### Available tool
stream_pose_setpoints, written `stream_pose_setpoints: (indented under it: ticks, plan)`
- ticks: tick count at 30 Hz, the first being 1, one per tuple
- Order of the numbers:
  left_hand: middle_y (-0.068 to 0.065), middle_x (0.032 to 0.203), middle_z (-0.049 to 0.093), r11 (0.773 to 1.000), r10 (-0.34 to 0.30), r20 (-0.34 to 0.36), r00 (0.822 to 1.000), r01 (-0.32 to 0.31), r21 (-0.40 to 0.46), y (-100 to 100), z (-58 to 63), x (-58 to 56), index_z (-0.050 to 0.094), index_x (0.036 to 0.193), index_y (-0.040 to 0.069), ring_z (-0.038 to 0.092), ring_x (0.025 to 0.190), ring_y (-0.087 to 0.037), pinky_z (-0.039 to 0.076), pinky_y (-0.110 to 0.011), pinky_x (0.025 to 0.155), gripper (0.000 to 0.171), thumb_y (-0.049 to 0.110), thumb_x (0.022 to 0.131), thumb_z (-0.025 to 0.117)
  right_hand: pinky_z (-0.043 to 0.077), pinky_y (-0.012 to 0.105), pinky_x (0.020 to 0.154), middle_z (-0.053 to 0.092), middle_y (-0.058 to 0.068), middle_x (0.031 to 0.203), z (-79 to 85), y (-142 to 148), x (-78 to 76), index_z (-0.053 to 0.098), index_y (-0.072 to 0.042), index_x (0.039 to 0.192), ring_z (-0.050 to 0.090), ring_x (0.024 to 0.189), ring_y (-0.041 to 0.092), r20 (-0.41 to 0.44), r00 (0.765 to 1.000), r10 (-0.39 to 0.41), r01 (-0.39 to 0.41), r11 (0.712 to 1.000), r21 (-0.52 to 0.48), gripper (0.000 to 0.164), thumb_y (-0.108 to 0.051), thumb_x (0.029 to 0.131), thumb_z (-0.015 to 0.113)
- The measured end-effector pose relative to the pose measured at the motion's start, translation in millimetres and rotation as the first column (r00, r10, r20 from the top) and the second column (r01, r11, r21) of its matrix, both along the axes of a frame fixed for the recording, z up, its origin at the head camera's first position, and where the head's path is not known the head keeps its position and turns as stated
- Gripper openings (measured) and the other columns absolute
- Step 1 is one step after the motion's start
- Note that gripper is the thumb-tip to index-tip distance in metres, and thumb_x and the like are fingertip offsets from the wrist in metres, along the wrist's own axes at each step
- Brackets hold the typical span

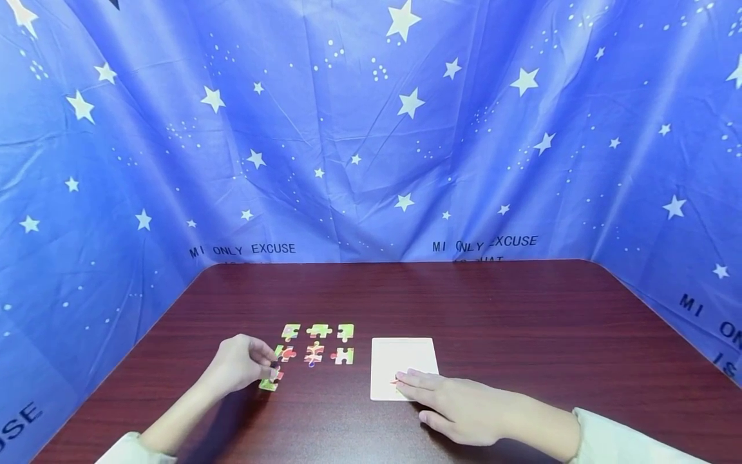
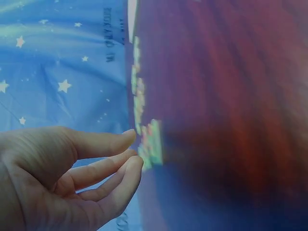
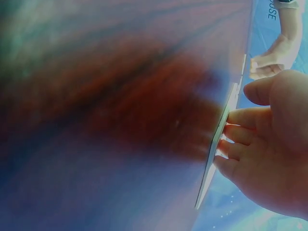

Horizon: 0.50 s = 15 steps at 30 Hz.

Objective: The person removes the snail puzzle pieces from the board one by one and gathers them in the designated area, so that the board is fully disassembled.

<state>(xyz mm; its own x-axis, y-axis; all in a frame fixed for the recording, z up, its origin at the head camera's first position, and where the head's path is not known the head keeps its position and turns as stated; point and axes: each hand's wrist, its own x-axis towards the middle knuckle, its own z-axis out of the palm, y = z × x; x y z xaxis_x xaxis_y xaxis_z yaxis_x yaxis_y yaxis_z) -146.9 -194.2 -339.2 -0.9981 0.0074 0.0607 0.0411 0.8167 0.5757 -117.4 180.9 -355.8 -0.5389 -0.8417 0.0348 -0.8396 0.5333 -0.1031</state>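
Observation:
My left hand [image 1: 243, 362] is at the left of the table, its loosely bent fingertips at the lower-left puzzle piece [image 1: 270, 381], a green and red one. In the left wrist view a gap shows between thumb and fingers, and the piece [image 2: 153, 144] lies just beyond them. Two rows of loose puzzle pieces lie above it, including a red middle piece [image 1: 313, 353] and a green corner piece [image 1: 346, 332]. Fingers outstretched, my right hand [image 1: 464, 409] rests on a white square board [image 1: 400, 357]. A little red and green shows at its fingertips, mostly hidden.
The pieces and the board lie on a dark red-brown wooden table [image 1: 493, 309]. A blue curtain [image 1: 348, 129] with white stars hangs behind the table and along both sides.

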Motion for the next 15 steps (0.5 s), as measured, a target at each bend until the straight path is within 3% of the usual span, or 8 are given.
stream_pose_setpoints:
  ticks: [3, 6, 10, 15]
  plan:
    - [0.001, 0.071, 0.071, 0.998, -0.053, -0.03, 0.998, 0.054, 0.025, 16, 6.3, -4.3, 0.073, 0.081, 0.008, 0.062, 0.066, -0.008, 0.049, -0.026, 0.061, 0.016, 0.009, 0.068, 0.082, 0.042, 0.037, 0.109, 0.039, 0.003, 0.154, 1.0, 0, -0.3, 0.038, -0.012, 0.147, 0.04, 0.141, 0.023, 0.002, 1.0, -0.007, 0.007, 1.0, 0.001, 0.047, -0.032, 0.105, 0.033]
    - [-0.003, 0.082, 0.074, 0.984, -0.163, -0.06, 0.985, 0.167, 0.063, 35, 6.3, -7.7, 0.073, 0.089, 0.007, 0.067, 0.072, -0.011, 0.052, -0.025, 0.063, 0.021, 0.009, 0.07, 0.081, 0.042, 0.037, 0.109, 0.038, 0.003, 0.155, 1.1, 1, 0.0, 0.038, -0.013, 0.147, 0.04, 0.141, 0.023, 0.001, 1.0, -0.01, 0.01, 1.0, 0.003, 0.047, -0.032, 0.105, 0.033]
    - [-0.012, 0.096, 0.074, 0.93, -0.341, -0.113, 0.933, 0.352, 0.102, 61, 0.3, -11.2, 0.071, 0.101, 0.002, 0.07, 0.082, -0.021, 0.055, -0.023, 0.067, 0.032, 0.008, 0.071, 0.081, 0.043, 0.037, 0.108, 0.039, 0.003, 0.154, 0.5, 0, 0.4, 0.039, -0.012, 0.147, 0.041, 0.141, 0.023, 0.0, 1.0, 0.001, -0.001, 1.0, 0.008, 0.047, -0.031, 0.105, 0.033]
    - [-0.017, 0.101, 0.072, 0.863, -0.473, -0.138, 0.87, 0.489, 0.124, 94, -6.0, -13.4, 0.068, 0.104, -0.004, 0.07, 0.086, -0.028, 0.056, -0.024, 0.071, 0.036, 0.005, 0.071, 0.08, 0.043, 0.036, 0.108, 0.04, 0.003, 0.154, -0.3, 1, 0.3, 0.039, -0.013, 0.147, 0.041, 0.14, 0.022, -0.016, 1.0, 0.003, -0.003, 1.0, 0.012, 0.047, -0.032, 0.105, 0.033]
